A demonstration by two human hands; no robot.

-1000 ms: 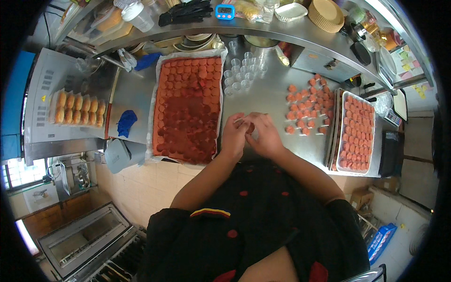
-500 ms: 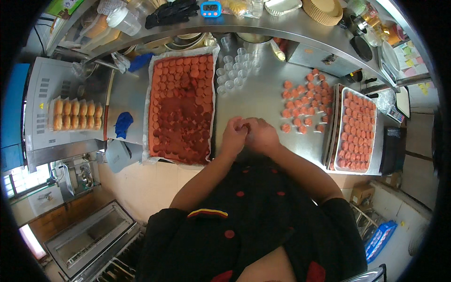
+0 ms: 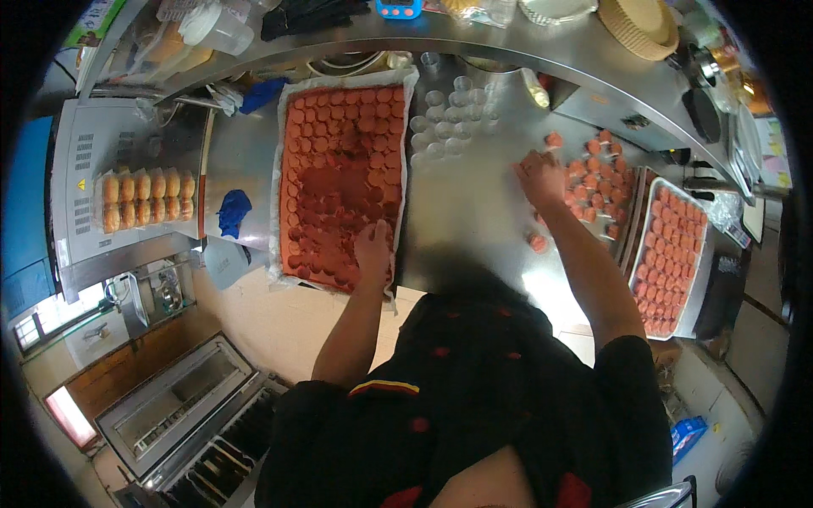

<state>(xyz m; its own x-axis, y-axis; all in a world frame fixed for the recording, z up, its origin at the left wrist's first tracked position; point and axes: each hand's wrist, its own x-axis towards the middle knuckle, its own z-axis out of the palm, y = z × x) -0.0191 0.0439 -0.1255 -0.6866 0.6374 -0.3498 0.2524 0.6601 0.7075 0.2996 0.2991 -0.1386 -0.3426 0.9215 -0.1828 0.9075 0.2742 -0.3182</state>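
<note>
Left hand moved to red sheet, long twelve-to-six; right hand to pink rounds, two o'clock. Can't tell either's grip. Yellow label, nine o'clock.

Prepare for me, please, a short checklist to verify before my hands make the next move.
1. Left hand at the red sheet cake: ok, over its right side.
2. Cut rounds present in the cake: ok, several rows at the far end.
3. Left-hand grip: cannot tell whether it holds anything.
4. Right hand near the red cake rounds: ok, at their left edge.
5. Hands covered: not ok, both bare.
6. Timer readable: not ok, cut off.
</note>
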